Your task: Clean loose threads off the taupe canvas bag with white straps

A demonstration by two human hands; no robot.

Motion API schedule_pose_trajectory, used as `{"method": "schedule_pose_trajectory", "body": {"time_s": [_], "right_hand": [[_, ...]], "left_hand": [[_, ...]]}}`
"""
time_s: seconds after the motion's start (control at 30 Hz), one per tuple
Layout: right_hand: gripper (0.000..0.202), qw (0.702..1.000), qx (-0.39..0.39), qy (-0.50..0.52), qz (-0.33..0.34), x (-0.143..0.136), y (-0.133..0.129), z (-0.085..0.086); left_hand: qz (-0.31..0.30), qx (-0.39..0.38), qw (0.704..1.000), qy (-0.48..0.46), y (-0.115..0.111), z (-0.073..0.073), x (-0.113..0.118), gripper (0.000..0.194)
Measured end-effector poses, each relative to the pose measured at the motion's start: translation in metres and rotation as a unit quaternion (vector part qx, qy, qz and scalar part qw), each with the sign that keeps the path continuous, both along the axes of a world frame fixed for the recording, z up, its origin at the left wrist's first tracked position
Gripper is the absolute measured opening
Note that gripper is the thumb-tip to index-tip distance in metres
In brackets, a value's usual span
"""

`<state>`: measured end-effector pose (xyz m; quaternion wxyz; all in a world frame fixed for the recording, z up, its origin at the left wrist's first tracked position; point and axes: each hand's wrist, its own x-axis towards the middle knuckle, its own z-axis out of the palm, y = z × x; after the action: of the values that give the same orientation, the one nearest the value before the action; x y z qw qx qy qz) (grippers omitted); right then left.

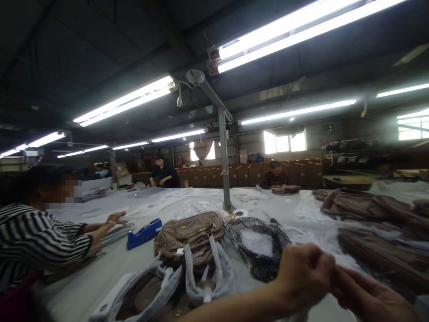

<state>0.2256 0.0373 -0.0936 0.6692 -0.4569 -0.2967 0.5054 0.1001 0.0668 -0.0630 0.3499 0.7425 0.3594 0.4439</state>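
My left hand (303, 277) is raised at the lower right with its fingers curled closed, and it meets the fingertips of my right hand (372, 293). Whatever lies between the fingers is too small to make out. Left of my hands is a black and white speckled bag (266, 266) with white filling in its opening. A brown bag (191, 230) with a gold zipper lies at the middle of the table, and its handles are wrapped in white padding. Another brown bag (147, 293) with wrapped handles is nearer, at the bottom edge.
A blue tape dispenser (144, 233) and a tape roll (239, 213) are on the white table (77, 286). A metal post (224, 161) rises behind. Brown bags (365, 205) are piled at right. A person in stripes (43, 237) works at left; others sit beyond.
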Motion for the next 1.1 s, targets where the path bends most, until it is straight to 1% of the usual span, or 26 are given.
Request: {"method": "schedule_pose_trajectory", "body": {"time_s": [0.07,0.1,0.17,0.2,0.23,0.27,0.33,0.37,0.4,0.43,0.47,0.5,0.53,0.57,0.63,0.73,0.83,0.87,1.0,1.1], "right_hand": [[0.049,0.998,0.015,-0.059,0.002,-0.001,0.000,0.004],[0.049,0.996,0.024,-0.083,0.003,-0.002,0.000,0.005],[0.050,0.992,0.043,-0.117,-0.003,-0.003,0.002,0.005],[0.050,0.990,0.051,-0.131,-0.006,-0.004,0.002,0.003],[0.050,0.987,0.060,-0.146,-0.006,-0.004,0.003,0.001],[0.050,0.984,0.068,-0.165,-0.006,-0.005,0.002,0.000],[0.048,0.972,0.088,-0.216,-0.021,-0.007,-0.001,-0.001],[0.047,0.962,0.102,-0.250,-0.042,-0.007,-0.003,0.000],[0.044,0.947,0.124,-0.286,-0.080,-0.007,-0.005,0.002],[0.040,0.926,0.154,-0.320,-0.131,-0.007,-0.006,0.004],[0.035,0.899,0.188,-0.359,-0.168,-0.006,-0.005,0.007],[0.027,0.873,0.225,-0.392,-0.181,-0.005,-0.004,0.010],[0.018,0.853,0.258,-0.419,-0.173,-0.003,-0.002,0.014],[0.011,0.840,0.282,-0.437,-0.154,-0.002,0.000,0.017],[0.004,0.832,0.304,-0.451,-0.112,0.002,0.004,0.021],[0.003,0.827,0.300,-0.467,-0.094,0.007,0.009,0.023],[0.000,0.807,0.299,-0.500,-0.096,0.011,0.014,0.020],[0.003,0.797,0.300,-0.514,-0.101,0.012,0.016,0.018],[0.013,0.744,0.307,-0.581,-0.124,0.015,0.020,0.010],[0.017,0.711,0.316,-0.614,-0.129,0.015,0.018,0.001]], "left_hand": [[-0.003,-0.059,0.998,-0.038,0.010,0.008,0.000,0.025],[-0.014,-0.102,0.993,-0.058,0.015,0.011,-0.001,0.028],[-0.060,-0.192,0.976,-0.078,0.025,0.017,-0.003,0.037],[-0.085,-0.227,0.967,-0.075,0.028,0.019,-0.004,0.035],[-0.102,-0.248,0.961,-0.062,0.030,0.021,-0.005,0.028],[-0.109,-0.253,0.960,-0.046,0.031,0.022,-0.006,0.018],[-0.095,-0.235,0.967,-0.019,0.028,0.025,-0.007,0.009],[-0.085,-0.224,0.971,-0.017,0.026,0.026,-0.007,0.009],[-0.083,-0.219,0.972,-0.020,0.025,0.027,-0.007,0.011],[-0.083,-0.215,0.973,-0.022,0.025,0.028,-0.007,0.014],[-0.088,-0.216,0.972,-0.023,0.026,0.029,-0.008,0.016],[-0.098,-0.219,0.971,-0.020,0.028,0.030,-0.008,0.020],[-0.108,-0.220,0.969,-0.015,0.029,0.030,-0.008,0.025],[-0.114,-0.221,0.969,-0.007,0.031,0.031,-0.008,0.030],[-0.114,-0.218,0.969,0.011,0.032,0.033,-0.007,0.040],[-0.098,-0.210,0.972,0.028,0.031,0.034,-0.005,0.045],[-0.087,-0.198,0.976,0.035,0.033,0.033,0.000,0.043],[-0.082,-0.188,0.978,0.034,0.034,0.032,0.002,0.041],[-0.064,-0.132,0.989,0.023,0.043,0.024,0.010,0.027],[-0.039,-0.103,0.994,0.010,0.053,0.018,0.011,0.020]]}}
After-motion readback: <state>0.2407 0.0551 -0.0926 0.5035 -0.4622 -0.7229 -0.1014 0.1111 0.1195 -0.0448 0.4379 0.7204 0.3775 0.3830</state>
